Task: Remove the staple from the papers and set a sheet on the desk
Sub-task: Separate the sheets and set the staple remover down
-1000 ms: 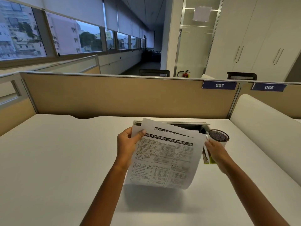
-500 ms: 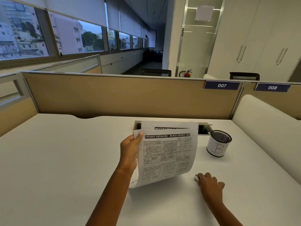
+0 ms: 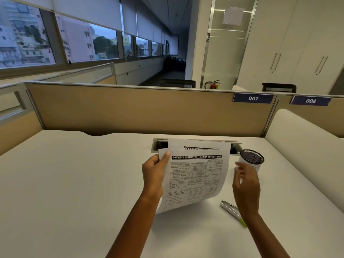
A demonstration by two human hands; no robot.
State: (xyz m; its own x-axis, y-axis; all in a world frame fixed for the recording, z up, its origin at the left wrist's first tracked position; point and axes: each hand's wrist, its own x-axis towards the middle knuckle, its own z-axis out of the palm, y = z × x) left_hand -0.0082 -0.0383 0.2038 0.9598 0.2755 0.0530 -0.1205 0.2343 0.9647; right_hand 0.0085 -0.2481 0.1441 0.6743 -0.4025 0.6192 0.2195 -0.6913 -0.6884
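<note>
While the left hand (image 3: 154, 175) pinches the papers (image 3: 195, 175), the right hand (image 3: 245, 185) hovers beside.

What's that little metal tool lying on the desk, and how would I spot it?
Start at the white desk and find the black mesh cup on its right side. Come toward the person from there: the staple remover lies flat beside the right hand. It alone is slim, silvery metal with a yellow-green end.

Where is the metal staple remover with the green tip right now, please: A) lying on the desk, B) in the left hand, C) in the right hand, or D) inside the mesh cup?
A: the staple remover lies on the desk beneath the empty right hand.
</note>
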